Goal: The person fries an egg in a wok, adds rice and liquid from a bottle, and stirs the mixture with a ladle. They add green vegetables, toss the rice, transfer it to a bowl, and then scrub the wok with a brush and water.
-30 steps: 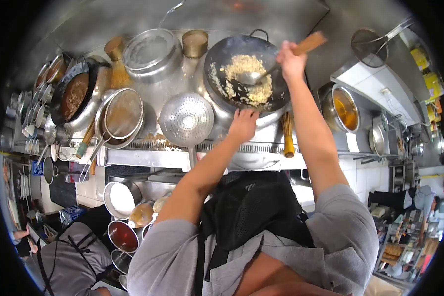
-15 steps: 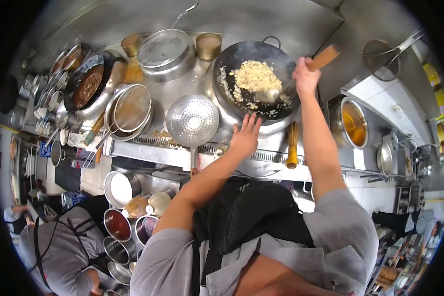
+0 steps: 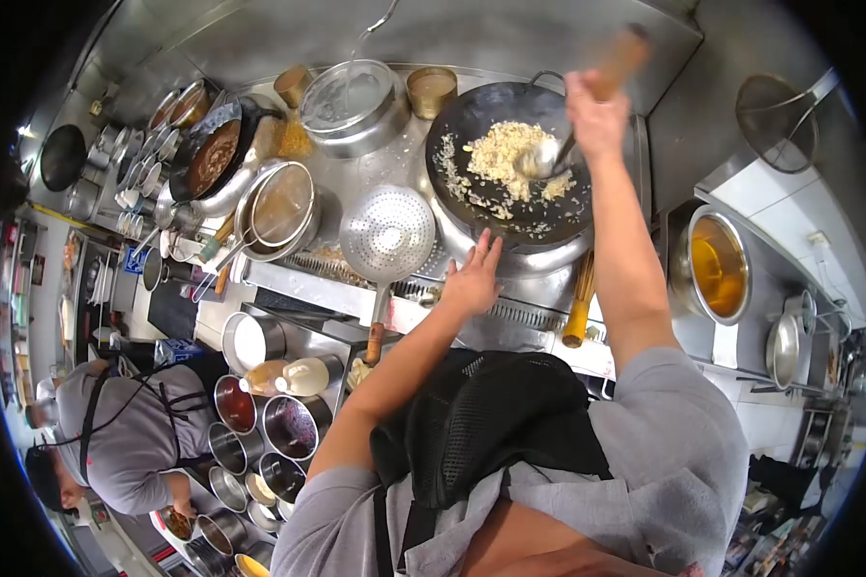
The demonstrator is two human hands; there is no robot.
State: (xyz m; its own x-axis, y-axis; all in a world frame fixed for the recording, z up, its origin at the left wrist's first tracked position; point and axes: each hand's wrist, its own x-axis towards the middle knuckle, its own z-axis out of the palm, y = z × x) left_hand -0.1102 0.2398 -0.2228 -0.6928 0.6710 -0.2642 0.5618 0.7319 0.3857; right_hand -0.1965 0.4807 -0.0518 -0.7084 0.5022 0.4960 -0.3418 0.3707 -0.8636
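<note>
A black wok (image 3: 512, 223) on the stove holds a heap of pale yellow, crumbly food (image 3: 498, 152), with small bits scattered over its near and left sides. My right hand (image 3: 597, 120), above the wok's right side, is closed around the wooden handle of a metal ladle (image 3: 547, 160). The ladle's bowl rests in the right part of the heap, its handle slanting up and blurred at the end. My left hand (image 3: 472, 283) has its fingers stretched out, with fingertips right at the wok's near rim, and holds nothing.
A perforated strainer (image 3: 388, 234) lies left of the wok, a bamboo brush (image 3: 580, 306) at its near right. A pot of amber liquid (image 3: 714, 264) stands farther right. Left are a lidded pot (image 3: 353, 111) and a second wok (image 3: 245, 135). A co-worker (image 3: 130, 433) bends over containers at lower left.
My right hand has tipped the ladle more upright, and its rounded bowl now shows in the food. My left hand stays by the near rim. The whole view has shifted a little.
</note>
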